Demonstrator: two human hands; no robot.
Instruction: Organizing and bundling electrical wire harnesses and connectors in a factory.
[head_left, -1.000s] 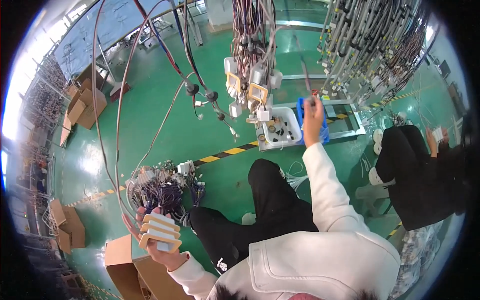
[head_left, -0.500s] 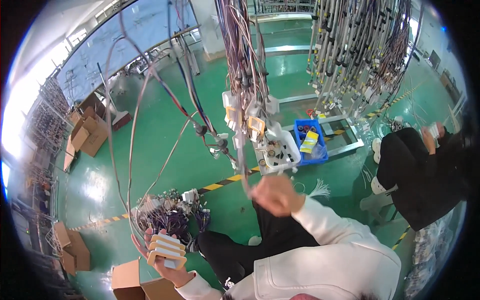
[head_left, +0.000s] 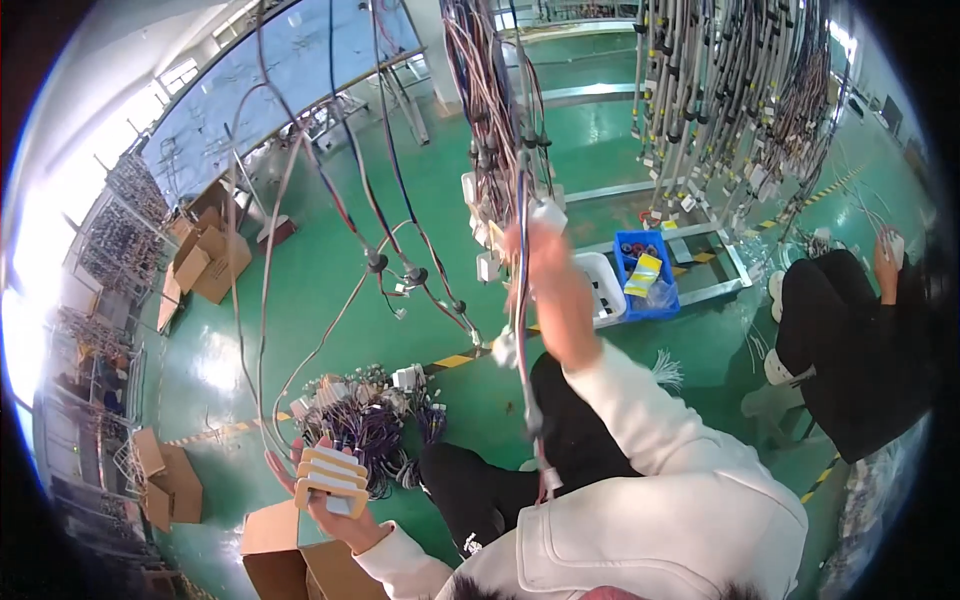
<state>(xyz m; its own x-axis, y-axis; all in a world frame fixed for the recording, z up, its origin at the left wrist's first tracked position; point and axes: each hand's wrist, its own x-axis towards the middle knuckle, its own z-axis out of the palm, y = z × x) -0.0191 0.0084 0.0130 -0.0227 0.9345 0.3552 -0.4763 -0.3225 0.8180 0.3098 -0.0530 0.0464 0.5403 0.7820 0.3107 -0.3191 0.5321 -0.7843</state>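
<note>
My left hand (head_left: 335,505) is wrapped round a stack of flat white plastic pieces with beige rims (head_left: 332,470), low at the left. Thin grey wires (head_left: 262,350) loop down from above to that hand. My right hand (head_left: 548,275), smeared by motion, is raised in front of the hanging wire bundle (head_left: 485,110), among its white connectors (head_left: 487,267). Whether its fingers grip anything cannot be made out. A separate strand with a white connector (head_left: 505,350) and a dark grommet hangs just below it, past my wrist.
A purple-wired harness heap (head_left: 375,425) lies on the green floor. Beyond my right hand stand a white basket (head_left: 603,285) and a blue bin (head_left: 645,305). Open cardboard boxes (head_left: 275,545) sit at lower left. More harnesses (head_left: 720,100) hang far right, near a seated person (head_left: 850,350).
My right hand has risen from lap height up to the hanging connectors. The strand near it now hangs lower, toward my lap. My left hand keeps its stack. The whole view has shifted slightly.
</note>
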